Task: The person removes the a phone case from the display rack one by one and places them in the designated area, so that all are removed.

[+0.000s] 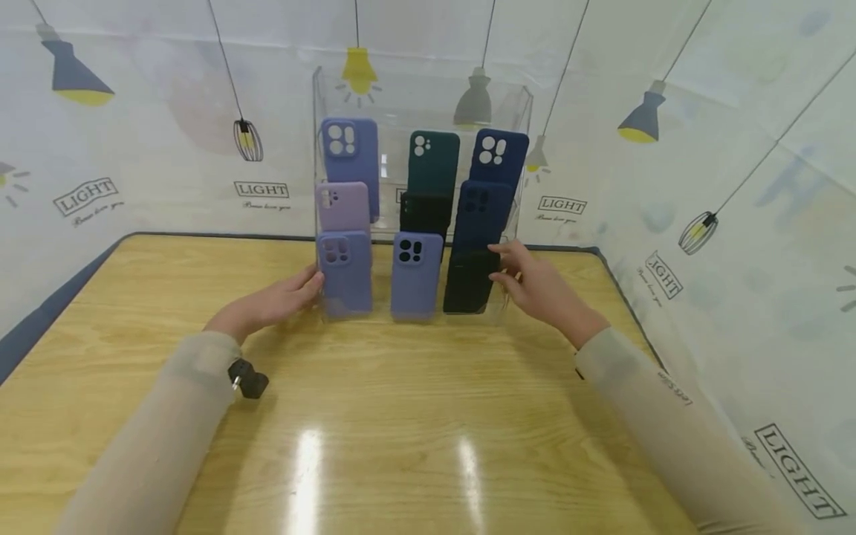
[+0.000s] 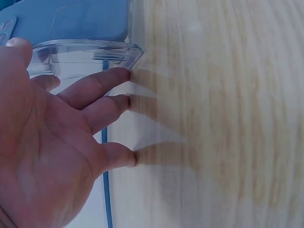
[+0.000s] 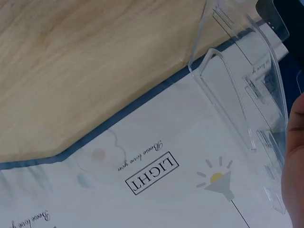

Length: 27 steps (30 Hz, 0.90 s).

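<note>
A clear acrylic display stand (image 1: 381, 318) holds phone cases in three columns. My left hand (image 1: 284, 296) is at its lower left side, thumb beside the bottom lavender-blue phone case (image 1: 351, 286). In the left wrist view, the fingers (image 2: 95, 88) spread loosely, tips close to the tabletop by the stand's corner. On the right, my right hand (image 1: 538, 286) holds the right edge of the black phone case (image 1: 468, 286) in the bottom row between thumb and fingers. Behind that case stand two navy phone cases. Only the edge of this hand shows in the right wrist view.
Middle column: a dark green phone case (image 1: 433, 163), a black one (image 1: 426, 212) and a lavender-blue one (image 1: 414, 286). On the left are another blue case (image 1: 361, 167) and a pale pink-lilac one (image 1: 344, 208). Lamp-printed sheeting (image 1: 180, 148) surrounds the wooden table (image 1: 381, 416).
</note>
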Tool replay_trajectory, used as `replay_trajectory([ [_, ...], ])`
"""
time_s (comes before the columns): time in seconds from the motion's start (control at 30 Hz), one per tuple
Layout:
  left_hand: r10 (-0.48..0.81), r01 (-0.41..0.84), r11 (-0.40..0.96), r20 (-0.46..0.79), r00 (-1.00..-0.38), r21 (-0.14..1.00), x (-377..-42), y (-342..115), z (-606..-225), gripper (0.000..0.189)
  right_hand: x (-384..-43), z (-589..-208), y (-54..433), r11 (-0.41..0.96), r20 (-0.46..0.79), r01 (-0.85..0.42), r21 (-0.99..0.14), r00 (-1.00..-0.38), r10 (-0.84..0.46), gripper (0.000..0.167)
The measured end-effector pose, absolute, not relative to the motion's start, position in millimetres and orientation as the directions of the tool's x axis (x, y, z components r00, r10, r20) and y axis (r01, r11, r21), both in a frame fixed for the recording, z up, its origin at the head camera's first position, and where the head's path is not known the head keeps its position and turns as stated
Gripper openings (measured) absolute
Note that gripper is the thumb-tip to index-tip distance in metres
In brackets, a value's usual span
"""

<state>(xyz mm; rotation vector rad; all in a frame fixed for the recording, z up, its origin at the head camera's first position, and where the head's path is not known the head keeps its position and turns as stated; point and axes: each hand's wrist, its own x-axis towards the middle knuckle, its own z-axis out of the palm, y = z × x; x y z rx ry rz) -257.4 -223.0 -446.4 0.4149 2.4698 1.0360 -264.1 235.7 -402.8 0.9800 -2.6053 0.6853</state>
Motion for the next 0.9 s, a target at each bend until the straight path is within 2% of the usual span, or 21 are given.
replay_trajectory([
  [0.23,0.424,0.107,0.674,-0.263,-0.867,0.731,-258.4,-219.0,-448.0,0.085,-265.0,-374.6,236.8,0.621,0.519,-0.72,-0.308,-0.675,-0.525,0.044],
  [0.43,0.409,0.101,0.687,-0.268,-0.873,0.72,-255.0,-217.4,-447.1,0.086,-257.9,-352.8,232.9,0.633,0.467,-0.671,-0.387,-0.734,-0.493,0.045],
  [0.63,0.406,0.112,0.692,-0.255,-0.878,0.713,-254.3,-215.0,-446.9,0.085,-249.7,-341.7,220.7,0.639,0.423,-0.638,-0.43,-0.768,-0.481,0.046],
  [0.73,0.406,0.12,0.696,-0.251,-0.879,0.708,-254.6,-214.4,-447.7,0.084,-246.8,-339.0,213.7,0.638,0.415,-0.635,-0.435,-0.77,-0.484,0.045],
  [0.9,0.407,0.13,0.695,-0.238,-0.882,0.707,-255.5,-215.6,-449.7,0.083,-241.7,-335.8,202.4,0.593,0.437,-0.675,-0.439,-0.737,-0.515,0.043],
])
